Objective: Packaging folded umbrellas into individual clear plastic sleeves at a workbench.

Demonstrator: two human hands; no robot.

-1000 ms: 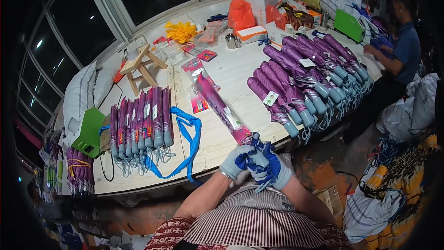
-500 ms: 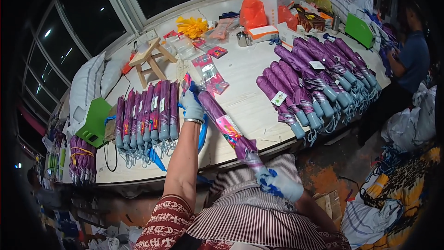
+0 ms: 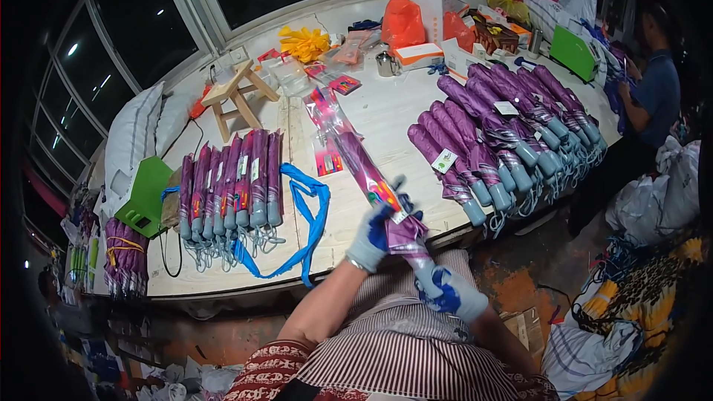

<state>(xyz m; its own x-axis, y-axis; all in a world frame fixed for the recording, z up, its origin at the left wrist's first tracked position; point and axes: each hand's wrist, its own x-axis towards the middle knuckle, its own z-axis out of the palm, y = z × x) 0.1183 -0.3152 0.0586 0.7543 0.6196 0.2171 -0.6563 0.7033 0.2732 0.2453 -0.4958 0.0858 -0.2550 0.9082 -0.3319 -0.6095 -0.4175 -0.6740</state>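
A folded purple umbrella [image 3: 405, 235] slants from my waist out over the table's front edge. A clear plastic sleeve with a bright pink print [image 3: 355, 158] covers most of it, and the sleeve's flat far end extends past the umbrella's tip. My right hand [image 3: 451, 294], in a white and blue work glove, grips the grey handle. Gloved alike, my left hand [image 3: 373, 236] wraps round the umbrella near the sleeve's lower edge, its fingertips slightly blurred. Several sleeved umbrellas [image 3: 232, 182] lie in a row at left. At right is a heap of unsleeved purple umbrellas [image 3: 494, 126] with grey handles.
A blue strap [image 3: 316, 226] lies beside the left row. Behind are a wooden stool [image 3: 234, 96], printed sleeves [image 3: 327, 160], a metal mug [image 3: 386, 64] and red bags [image 3: 405, 21]. A green box [image 3: 146, 193] stands at left. Another person [image 3: 657, 82] works at far right.
My left hand has slid down from the sleeve's far end to near its lower edge. The sleeve's far end now lies flat and extended. My right hand stays at the handle.
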